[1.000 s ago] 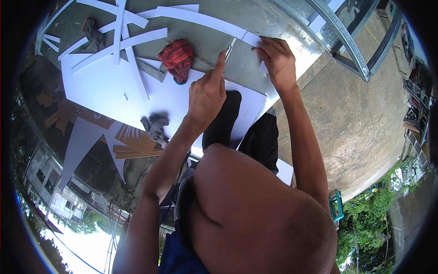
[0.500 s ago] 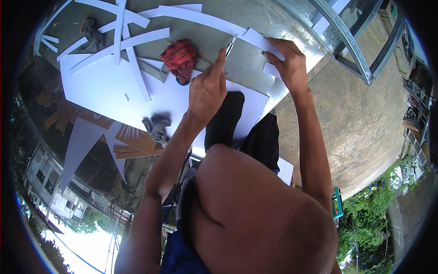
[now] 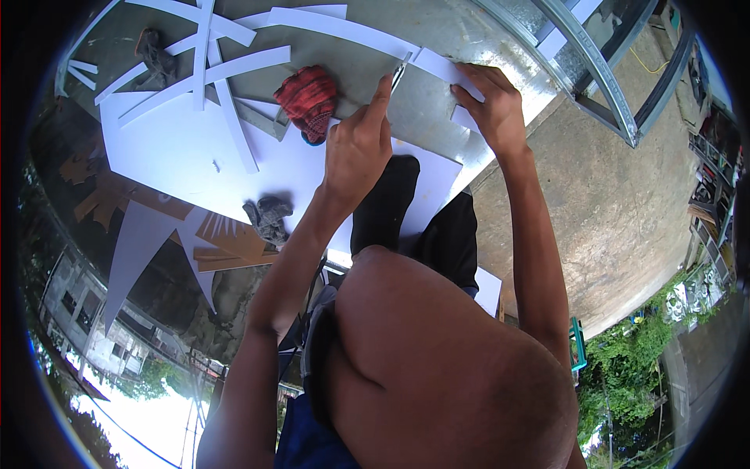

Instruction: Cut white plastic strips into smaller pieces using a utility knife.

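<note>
White strip: short piece on the metal table, left end at the right end of a longer strip; overlap or butt, can't tell.
Long axis: slants upper left to lower right, roughly following the longer strip's curve.
Right hand: nearer; thumb and fingers narrow, holding the short strip's right end.
Left hand: fingers around a slim silver tool, index stretched along it; grip underneath hidden.
Key relation: tool tip just beside where the strips meet; short strip lies up and right of left fingertip.
Nearby: red cloth left of left hand; white scrap by right hand.
</note>
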A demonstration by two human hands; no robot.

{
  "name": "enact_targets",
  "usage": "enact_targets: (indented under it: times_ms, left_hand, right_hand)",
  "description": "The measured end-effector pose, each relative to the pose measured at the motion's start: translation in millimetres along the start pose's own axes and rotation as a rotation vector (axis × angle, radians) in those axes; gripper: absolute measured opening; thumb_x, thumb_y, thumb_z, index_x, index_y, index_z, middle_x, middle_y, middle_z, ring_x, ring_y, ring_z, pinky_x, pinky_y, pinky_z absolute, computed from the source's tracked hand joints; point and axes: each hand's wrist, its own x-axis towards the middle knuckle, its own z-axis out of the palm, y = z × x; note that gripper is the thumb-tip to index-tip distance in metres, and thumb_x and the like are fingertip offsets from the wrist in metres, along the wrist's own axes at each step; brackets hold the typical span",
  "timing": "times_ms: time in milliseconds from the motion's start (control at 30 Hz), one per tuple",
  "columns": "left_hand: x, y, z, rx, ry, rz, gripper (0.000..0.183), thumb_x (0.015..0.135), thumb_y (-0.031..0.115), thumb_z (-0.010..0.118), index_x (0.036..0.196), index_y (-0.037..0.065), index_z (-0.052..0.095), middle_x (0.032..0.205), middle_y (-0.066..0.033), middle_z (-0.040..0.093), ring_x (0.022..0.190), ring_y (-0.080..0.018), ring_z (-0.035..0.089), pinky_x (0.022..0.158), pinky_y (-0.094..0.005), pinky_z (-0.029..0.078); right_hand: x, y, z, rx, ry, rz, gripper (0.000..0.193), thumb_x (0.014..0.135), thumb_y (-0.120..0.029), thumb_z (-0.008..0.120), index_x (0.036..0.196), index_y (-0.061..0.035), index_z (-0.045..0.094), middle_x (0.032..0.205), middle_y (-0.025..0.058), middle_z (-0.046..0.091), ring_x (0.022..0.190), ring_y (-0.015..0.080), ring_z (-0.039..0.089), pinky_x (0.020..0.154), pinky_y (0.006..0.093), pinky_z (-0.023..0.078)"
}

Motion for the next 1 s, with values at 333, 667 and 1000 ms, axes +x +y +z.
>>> enact_targets:
  times_ms: [333, 667, 1000]
  left_hand:
    - [2.4, 0.8, 7.0, -0.001, -0.031, -0.031, 0.051, 0.088, -0.003, 0.054, 0.139, 0.004, 0.049, 0.078, -0.0233, 0.065, 0.068, -0.0397, 0.066, 0.061, -0.0458, 0.052]
    - [12.7, 2.1, 13.7, 0.071, 0.001, 0.041, 0.057, 0.083, -0.003, 0.058, 0.138, 0.003, 0.049, 0.072, -0.0170, 0.064, 0.058, -0.0362, 0.065, 0.053, -0.0447, 0.054]
    - [8.0, -1.2, 15.0, 0.040, -0.004, 0.051, 0.058, 0.082, -0.003, 0.058, 0.139, 0.003, 0.048, 0.069, -0.0152, 0.062, 0.055, -0.0343, 0.063, 0.052, -0.0440, 0.054]
  right_hand:
    - [-1.6, -3.9, -0.1, -0.076, 0.000, -0.055, 0.028, 0.076, -0.005, 0.076, 0.103, -0.0013, 0.072, 0.109, 0.0144, 0.070, 0.099, 0.0301, 0.066, 0.085, 0.0364, 0.055]
    - [-4.5, -0.9, 4.6, -0.087, 0.000, -0.078, 0.020, 0.077, -0.009, 0.073, 0.096, -0.0021, 0.071, 0.112, 0.0146, 0.068, 0.101, 0.0319, 0.064, 0.085, 0.0390, 0.055]
    - [-3.3, -4.5, 2.6, -0.104, 0.005, -0.094, 0.019, 0.075, -0.008, 0.074, 0.093, -0.0012, 0.070, 0.111, 0.0151, 0.068, 0.100, 0.0325, 0.064, 0.083, 0.0398, 0.054]
